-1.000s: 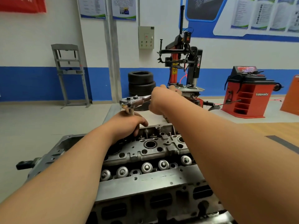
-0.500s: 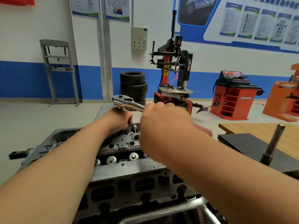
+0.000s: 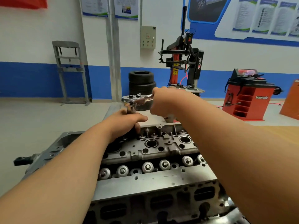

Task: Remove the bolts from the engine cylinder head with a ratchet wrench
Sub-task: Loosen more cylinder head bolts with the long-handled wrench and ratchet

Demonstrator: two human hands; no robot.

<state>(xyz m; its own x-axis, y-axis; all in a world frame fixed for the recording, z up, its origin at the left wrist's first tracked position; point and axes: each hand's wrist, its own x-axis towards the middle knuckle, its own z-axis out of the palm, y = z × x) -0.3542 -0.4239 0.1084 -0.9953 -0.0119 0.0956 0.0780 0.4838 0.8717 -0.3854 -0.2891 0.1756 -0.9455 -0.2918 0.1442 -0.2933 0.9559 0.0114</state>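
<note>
Dull grey cylinder head (image 3: 145, 180) fills the lower centre, and the ratchet wrench (image 3: 137, 98) is shiny chrome. Black tyres (image 3: 141, 78) sit at centre, a red-and-black wheel balancer (image 3: 247, 101) at right, against a white wall (image 3: 32, 29) banded blue.

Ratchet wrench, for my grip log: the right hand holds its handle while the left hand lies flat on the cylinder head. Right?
No: the head view shows the left hand gripping the shaft under the ratchet wrench, not lying flat. The right hand does hold the handle.
</note>
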